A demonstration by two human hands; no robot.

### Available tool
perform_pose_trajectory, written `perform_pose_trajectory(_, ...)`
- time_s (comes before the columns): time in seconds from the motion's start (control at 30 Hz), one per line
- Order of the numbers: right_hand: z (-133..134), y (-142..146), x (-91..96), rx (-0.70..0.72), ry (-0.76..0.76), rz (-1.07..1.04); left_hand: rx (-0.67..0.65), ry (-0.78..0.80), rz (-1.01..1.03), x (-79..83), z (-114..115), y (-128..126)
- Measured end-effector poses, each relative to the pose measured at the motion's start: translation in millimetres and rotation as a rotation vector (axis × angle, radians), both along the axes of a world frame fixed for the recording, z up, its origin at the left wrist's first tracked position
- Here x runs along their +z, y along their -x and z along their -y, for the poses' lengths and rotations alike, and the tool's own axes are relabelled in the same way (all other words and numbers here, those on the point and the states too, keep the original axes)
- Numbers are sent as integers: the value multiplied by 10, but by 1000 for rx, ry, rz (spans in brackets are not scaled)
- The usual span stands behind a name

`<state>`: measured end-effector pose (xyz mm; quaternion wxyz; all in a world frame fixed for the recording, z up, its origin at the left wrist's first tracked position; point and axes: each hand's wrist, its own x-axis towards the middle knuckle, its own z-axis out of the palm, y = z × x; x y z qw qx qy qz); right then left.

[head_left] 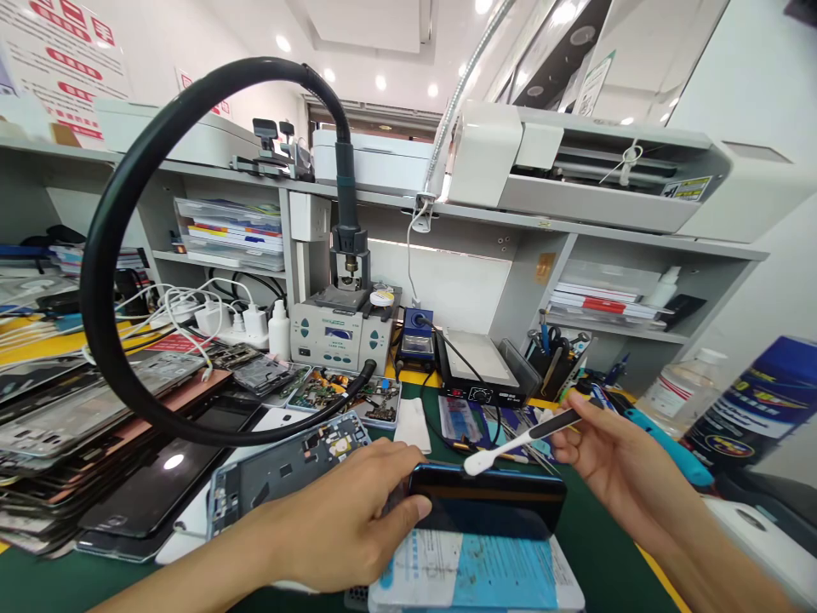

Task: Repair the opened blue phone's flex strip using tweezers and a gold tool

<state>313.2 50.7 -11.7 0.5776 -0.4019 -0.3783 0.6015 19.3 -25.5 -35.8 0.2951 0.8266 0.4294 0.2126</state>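
Shelving: a grey panelled shelf unit [529, 289] spans the back of the bench, with clear plastic trays of papers in its side bays.
Bench top: a dark green flat mat [600, 545] lies under the work, with yellow showing along its edges.
Machine: a long white plastic-cased machine [485, 153] sits on the upper shelf, towards the right.
Hose: a thick black flexible hose [102, 255] loops wide on the left, by a grey boxy station with buttons and a small display [332, 336].
Pile: flat dark and metallic phone parts [146, 400] lie stacked at far left; a blue-grey open phone frame [281, 468] rests nearer the hands.
Left hand: the bare left hand [357, 519] grips the phone's left end, thumb on the front, fingers over the upper edge, parted only by its thickness.
Right hand: the bare right hand [600, 443] pinches the brush's handle between thumb and forefinger, the other fingers loosely curled.
Box: a blue-and-white flat printed box [485, 570] lies below the phone.
Phone: a glossy black rectangular phone [491, 502] stands on its long side on the box.
Brush: a slim black-handled, white-headed brush [527, 438] has its tip at the phone's upper edge; I can't tell whether they touch.
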Motion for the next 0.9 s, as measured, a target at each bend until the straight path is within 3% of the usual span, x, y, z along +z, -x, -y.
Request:
perform_pose_trajectory(0.43,-7,-117,69,-69,-14,21,5,-1,-8,52,6,-12)
perform_pose_trajectory(0.9,105,93,11,-70,-16,12,-10,-24,17,-8,-9,6)
